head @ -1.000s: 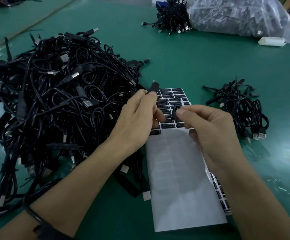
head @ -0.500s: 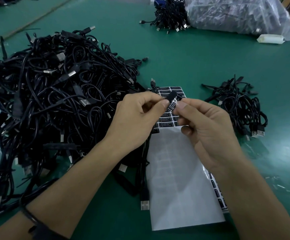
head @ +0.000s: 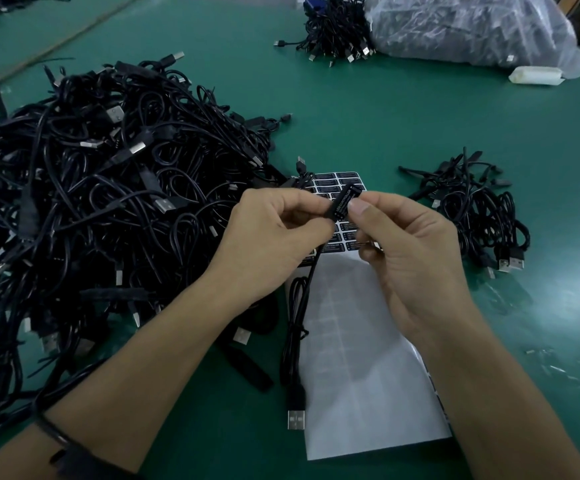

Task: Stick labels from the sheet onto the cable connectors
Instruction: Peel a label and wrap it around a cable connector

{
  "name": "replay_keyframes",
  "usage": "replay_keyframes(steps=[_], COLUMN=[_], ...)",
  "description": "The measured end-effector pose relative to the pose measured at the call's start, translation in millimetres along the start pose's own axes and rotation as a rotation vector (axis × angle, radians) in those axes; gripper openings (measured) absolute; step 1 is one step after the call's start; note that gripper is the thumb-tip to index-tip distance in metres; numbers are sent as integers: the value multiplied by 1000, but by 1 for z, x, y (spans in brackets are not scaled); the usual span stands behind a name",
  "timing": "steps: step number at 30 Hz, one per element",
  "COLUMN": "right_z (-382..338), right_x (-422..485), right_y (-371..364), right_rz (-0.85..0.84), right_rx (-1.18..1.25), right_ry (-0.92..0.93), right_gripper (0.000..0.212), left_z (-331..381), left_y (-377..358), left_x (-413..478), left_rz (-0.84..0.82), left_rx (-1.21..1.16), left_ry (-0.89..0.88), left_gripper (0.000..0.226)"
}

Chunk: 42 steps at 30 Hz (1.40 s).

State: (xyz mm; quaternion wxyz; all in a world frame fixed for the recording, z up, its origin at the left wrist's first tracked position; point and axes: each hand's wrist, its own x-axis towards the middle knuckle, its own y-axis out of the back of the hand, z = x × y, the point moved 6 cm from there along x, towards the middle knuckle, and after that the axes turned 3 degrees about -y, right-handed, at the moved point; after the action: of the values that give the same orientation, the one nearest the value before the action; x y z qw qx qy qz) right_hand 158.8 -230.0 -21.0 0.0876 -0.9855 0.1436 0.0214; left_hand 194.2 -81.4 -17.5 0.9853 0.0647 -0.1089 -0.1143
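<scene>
Both hands meet above the sheet, which lies flat on the green table. The left hand pinches a black connector between thumb and forefinger, its other fingers curled under. The right hand pinches the same connector from the other side, thumb tip pressed on the label, which lies along the connector's upper face and shows white print. The connector is tilted and held clear of the table, over the sheet's far end, where rows of black labels remain; the near part of the sheet is bare white backing. The cable hangs from the connector, loops over the sheet's left edge and ends in a plug by the sheet's near corner. A big pile of black cables fills the left of the table, touching the sheet's far left corner. A small pile sits to the right, apart from the sheet. Far back lie a bundle, a clear bag and a white block. A dark wristband circles the left wrist.
</scene>
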Motion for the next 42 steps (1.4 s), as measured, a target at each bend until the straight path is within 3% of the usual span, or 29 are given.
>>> replay_keyframes(steps=[42], right_z=[-1], right_x=[-2], right_y=[-4], right_rz=[-2], right_rx=[-64], right_ry=[83], right_gripper=[16], left_z=[-4], left_y=[-2], left_x=[-2], left_rz=[-36], left_rx=[-65], left_ry=[77], left_gripper=[12])
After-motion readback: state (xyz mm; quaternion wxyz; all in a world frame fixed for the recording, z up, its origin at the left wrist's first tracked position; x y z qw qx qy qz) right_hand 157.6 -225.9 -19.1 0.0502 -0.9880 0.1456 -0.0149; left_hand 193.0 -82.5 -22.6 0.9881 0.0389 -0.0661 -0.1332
